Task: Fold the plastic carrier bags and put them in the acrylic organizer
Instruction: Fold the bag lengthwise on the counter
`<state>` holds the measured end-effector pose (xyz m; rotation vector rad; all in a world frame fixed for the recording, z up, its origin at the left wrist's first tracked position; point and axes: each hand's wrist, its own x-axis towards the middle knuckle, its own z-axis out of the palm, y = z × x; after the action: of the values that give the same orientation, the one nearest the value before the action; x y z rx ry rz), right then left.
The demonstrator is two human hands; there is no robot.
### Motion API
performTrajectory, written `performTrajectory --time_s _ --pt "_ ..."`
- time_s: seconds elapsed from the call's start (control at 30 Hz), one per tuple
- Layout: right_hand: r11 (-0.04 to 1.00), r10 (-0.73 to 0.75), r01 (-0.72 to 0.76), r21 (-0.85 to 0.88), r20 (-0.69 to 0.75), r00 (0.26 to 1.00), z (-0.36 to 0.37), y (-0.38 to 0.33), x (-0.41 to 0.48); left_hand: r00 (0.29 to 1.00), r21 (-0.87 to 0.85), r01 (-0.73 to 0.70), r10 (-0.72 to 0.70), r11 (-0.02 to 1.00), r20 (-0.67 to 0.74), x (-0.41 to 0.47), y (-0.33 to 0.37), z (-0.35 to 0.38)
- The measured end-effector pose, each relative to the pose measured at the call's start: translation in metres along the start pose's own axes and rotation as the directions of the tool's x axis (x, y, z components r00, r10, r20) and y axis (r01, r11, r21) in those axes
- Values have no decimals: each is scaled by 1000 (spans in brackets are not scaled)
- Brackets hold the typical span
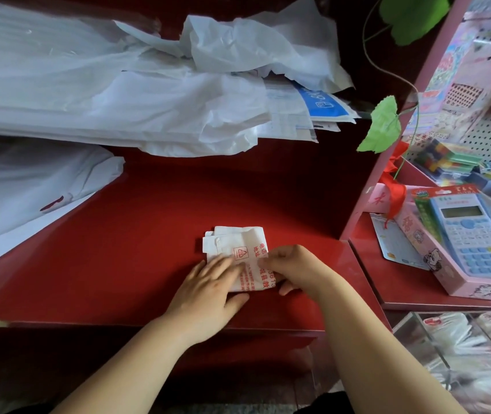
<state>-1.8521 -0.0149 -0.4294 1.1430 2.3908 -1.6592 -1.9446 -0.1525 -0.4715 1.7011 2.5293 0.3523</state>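
Press left hand (pixel 208 282), fingers spread flat, onto the folded bag (pixel 238 240) on the red surface (pixel 148 234), left of the calculator (pixel 474 234). With right hand (pixel 295 270) pinching the bag's right edge, crease firmly and squeeze out air before reaching for the acrylic organizer (pixel 429 342) below the calculator.

Left hand (pixel 208 282) presses flat on the folded bag (pixel 238 243), right hand (pixel 295 268) pinches its edge, mid-frame on the red counter (pixel 148 234).

folded white plastic bag (pixel 236 244) on red counter (pixel 148 222), front-centre. pile of loose white plastic bags (pixel 113 97) behind it. boxed calculator (pixel 474 234) right; clear acrylic organizer (pixel 408 324) below that.
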Motion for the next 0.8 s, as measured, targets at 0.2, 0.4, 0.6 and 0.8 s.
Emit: performTrajectory --time_s 0.2,0.4,0.6,0.8 --pt "998 11 -21 -56 -171 985 4 7 2 995 -78 -48 41 996 -88 0 -1 -7" --pt "987 63 -86 -136 -164 984 3 3 3 903 -42 -235 202 971 -379 -5 -6 0" --pt "967 47 -82 -240 -147 988 7 -3 2 892 -53 -271 230 961 -390 -9 -5 4" --pt "973 -192 130 -191 -349 917 11 10 -4 928 -197 -160 79 967 -365 -15 -7 4"
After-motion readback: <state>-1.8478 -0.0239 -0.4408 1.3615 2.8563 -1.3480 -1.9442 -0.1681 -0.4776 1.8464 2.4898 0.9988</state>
